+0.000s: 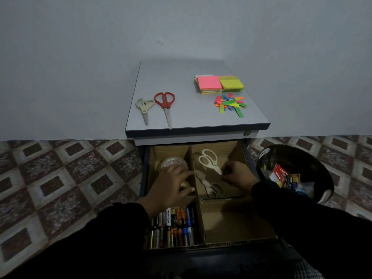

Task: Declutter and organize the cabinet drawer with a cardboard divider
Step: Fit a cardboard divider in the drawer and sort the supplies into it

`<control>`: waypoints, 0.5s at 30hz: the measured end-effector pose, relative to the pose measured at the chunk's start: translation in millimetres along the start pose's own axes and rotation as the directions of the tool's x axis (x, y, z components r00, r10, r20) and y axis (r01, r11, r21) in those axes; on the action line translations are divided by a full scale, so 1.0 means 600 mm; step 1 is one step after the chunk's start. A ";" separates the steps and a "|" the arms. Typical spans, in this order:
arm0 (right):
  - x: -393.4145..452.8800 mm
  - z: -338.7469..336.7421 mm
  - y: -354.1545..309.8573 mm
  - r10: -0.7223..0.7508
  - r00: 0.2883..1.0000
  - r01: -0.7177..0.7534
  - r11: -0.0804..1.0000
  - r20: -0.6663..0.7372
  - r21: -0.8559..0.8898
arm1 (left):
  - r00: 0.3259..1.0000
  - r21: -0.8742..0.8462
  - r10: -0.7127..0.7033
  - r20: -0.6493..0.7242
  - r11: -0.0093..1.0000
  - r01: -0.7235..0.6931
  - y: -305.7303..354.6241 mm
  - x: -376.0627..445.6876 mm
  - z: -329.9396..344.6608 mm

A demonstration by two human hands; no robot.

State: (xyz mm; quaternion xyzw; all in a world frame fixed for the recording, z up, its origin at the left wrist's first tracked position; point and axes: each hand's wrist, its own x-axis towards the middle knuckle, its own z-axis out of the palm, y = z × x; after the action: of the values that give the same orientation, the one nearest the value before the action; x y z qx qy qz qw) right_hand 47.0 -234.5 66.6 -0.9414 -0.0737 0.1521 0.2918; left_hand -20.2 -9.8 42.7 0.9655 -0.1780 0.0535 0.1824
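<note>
From the head camera I look down into the open drawer point(246, 152), which is lined with a cardboard divider point(198, 200) that splits it into four compartments. My left hand point(171, 188) sits in the far-left compartment, fingers spread and curved over a roll of tape point(186, 185), with a clear tape roll point(171, 163) just beyond it. My right hand point(237, 174) reaches into the far-right compartment and pinches the blade end of the white scissors point(209, 161), whose handles point away from me. A second pair of scissors point(210, 187) lies nearer in that same compartment. The near-left compartment is packed with markers and pens point(174, 228) lying side by side; the near-right one shows bare cardboard.

On the cabinet's counter point(181, 77) lie beige scissors point(144, 107) and, just beside them, red scissors point(166, 105), blades toward me. On the right of the counter are sticky note pads point(219, 83) and a heap of coloured flags point(230, 104). A black bin point(291, 158) with packaging in it stands on the tiled floor point(60, 178) right of the drawer.
</note>
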 end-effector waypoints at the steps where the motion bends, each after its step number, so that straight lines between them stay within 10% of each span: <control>1: 0.005 0.000 0.005 0.010 1.000 -0.010 0.999 -0.003 -0.035 | 0.999 0.063 0.034 0.021 0.997 -0.036 -0.006 -0.004 0.000; 15: 0.050 0.038 0.027 0.063 0.995 -0.036 0.944 0.072 -0.329 | 0.986 0.068 -0.052 0.161 0.997 0.041 -0.024 -0.020 0.011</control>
State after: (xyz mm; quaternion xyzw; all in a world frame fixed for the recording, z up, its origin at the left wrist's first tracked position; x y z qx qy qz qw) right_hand 68.5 -228.6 32.2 -0.9713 -0.0862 0.1833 0.1245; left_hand -25.5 4.2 29.6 0.9759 -0.1679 -0.0243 0.1374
